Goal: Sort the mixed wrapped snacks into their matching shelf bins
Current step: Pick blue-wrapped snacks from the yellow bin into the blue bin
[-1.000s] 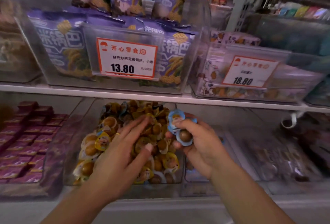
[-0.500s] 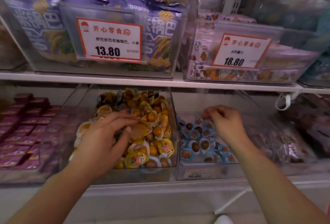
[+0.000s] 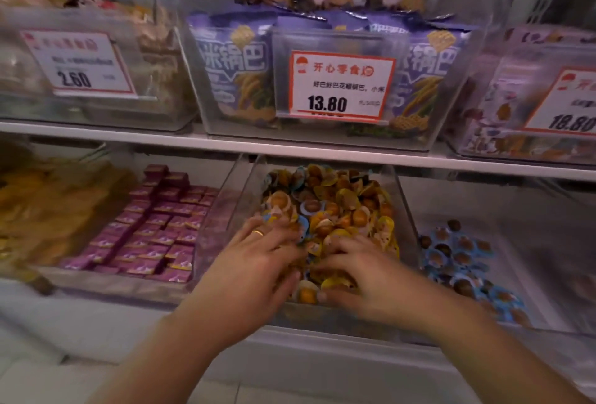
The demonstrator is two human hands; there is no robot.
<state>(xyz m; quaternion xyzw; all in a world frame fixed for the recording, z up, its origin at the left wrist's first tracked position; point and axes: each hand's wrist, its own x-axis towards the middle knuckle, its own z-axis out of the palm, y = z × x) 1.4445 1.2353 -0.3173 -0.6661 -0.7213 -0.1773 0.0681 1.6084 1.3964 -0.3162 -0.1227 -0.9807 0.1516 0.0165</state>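
1. I see both hands down in the clear middle bin point(image 3: 245, 191) on the lower shelf, on top of the heap of yellow-wrapped snacks point(image 3: 348, 210).
2. My left hand point(image 3: 254, 274) lies palm down on the near left part of the heap, fingers spread and only slightly bent, a ring point(image 3: 258, 232) on one finger. I cannot tell whether it holds anything beneath.
3. My right hand point(image 3: 364, 281) lies on the near right part, fingers curled into the wrappers with tips pointing toward the left hand. Motion blur hides whether it has hold of one.
4. A few blue-wrapped snacks point(image 3: 301, 229) sit mixed into the yellow heap, just beyond the left fingertips.
5. The bin's slanted side walls flare outward; the hands fill most of its near half, leaving open room only over the far half.
6. The upper shelf edge point(image 3: 290, 149) runs close above the back of the bin, so headroom there is tight.
7. The bin to the right point(image 3: 548, 274) holds a thin layer of matching blue-wrapped pieces point(image 3: 458, 255) with much bare floor.
8. To the left lie rows of purple packets point(image 3: 154, 229).
9. Above stand purple bags point(image 3: 232, 71) behind a price tag point(image 3: 338, 87) reading 13.80.
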